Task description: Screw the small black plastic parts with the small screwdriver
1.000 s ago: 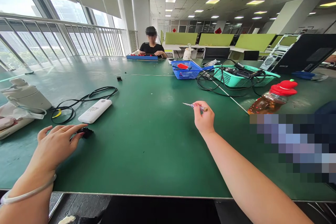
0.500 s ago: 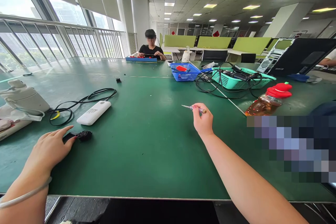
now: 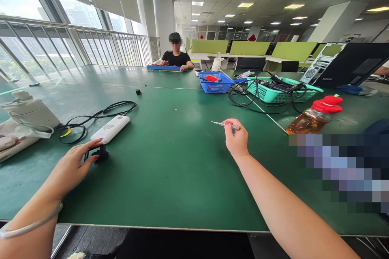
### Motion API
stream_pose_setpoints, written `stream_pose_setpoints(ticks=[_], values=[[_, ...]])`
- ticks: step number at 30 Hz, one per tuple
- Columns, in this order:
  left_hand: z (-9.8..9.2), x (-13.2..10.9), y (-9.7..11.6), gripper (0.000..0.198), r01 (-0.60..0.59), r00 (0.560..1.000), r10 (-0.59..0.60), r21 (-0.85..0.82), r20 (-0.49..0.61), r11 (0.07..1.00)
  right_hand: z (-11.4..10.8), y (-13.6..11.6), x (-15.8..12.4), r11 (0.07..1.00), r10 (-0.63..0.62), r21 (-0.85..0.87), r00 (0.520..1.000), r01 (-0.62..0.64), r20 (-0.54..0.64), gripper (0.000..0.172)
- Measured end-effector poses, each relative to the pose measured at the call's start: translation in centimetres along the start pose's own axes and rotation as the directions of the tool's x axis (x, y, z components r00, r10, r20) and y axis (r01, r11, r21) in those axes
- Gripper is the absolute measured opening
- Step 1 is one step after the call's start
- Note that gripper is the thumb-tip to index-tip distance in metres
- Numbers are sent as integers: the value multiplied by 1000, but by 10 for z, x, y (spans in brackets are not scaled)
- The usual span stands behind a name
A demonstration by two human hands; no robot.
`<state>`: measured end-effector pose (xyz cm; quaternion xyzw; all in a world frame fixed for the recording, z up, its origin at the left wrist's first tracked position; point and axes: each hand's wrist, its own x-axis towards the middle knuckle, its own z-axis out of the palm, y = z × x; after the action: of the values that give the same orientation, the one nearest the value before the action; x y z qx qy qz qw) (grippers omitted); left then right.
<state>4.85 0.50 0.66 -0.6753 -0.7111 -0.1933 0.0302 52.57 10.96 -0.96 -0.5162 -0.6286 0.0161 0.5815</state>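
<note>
Our left hand pinches a small black part standing on the table, just beside the white power bank. Our right hand grips a thin screwdriver, well apart; tool and part have not met yet.

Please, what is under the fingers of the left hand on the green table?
A small black part stands on the table, held by the left hand. The fingers cover its left side, so its full shape cannot be seen. A white power bank lies behind it.
</note>
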Motion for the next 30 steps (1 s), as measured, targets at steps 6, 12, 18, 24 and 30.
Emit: stream_pose_setpoints(ticks=[6, 12, 18, 24, 30], values=[[2, 2, 2, 56, -41, 999, 39, 74, 26, 996, 0, -1, 0, 1000, 9, 7, 1000, -9, 13, 25], [7, 4, 3, 56, -94, 994, 88, 105, 58, 990, 1, -1, 0, 1000, 5, 15, 1000, -5, 17, 25], [10, 6, 1, 57, -105, 992, 96, 114, 81, 988, 1, -4, -1, 999, -52, 14, 998, 51, 28, 24], [7, 5, -3, 56, -82, 996, 78, 108, 40, 991, 1, -10, -2, 988, -147, -31, 984, 151, 99, 18], [13, 5, -18, 58, -62, 993, 51, 98, 105, 993, 3, -14, -6, 981, -186, -26, 971, 192, 148, 19]])
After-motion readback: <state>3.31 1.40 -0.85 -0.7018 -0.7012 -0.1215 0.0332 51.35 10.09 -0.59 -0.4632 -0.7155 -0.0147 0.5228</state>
